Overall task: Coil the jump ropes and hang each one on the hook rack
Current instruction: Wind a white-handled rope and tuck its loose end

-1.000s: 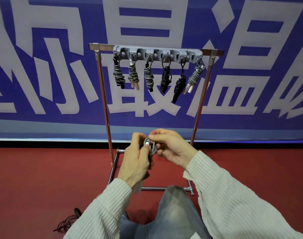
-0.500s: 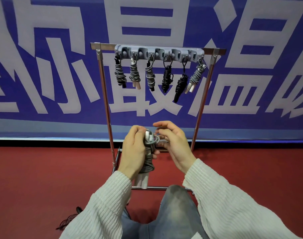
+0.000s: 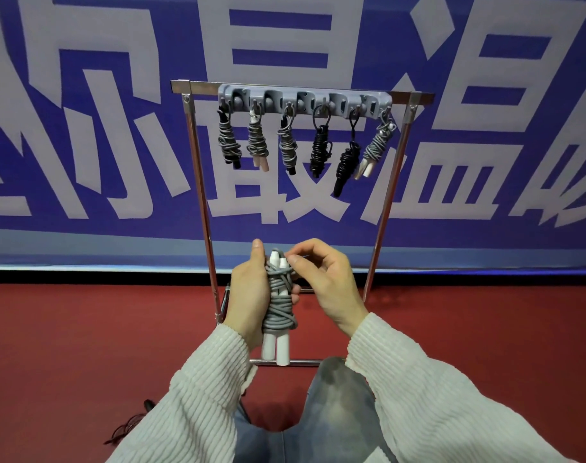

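Now standing upright at lower centre, long axis vertical: grey jump rope point(image 3: 278, 307), gripped by left hand point(image 3: 251, 292). Pinching its top loop, right hand point(image 3: 321, 279) just beside. Waiting directly above: hook rack point(image 3: 305, 101), six bundles already hanging.
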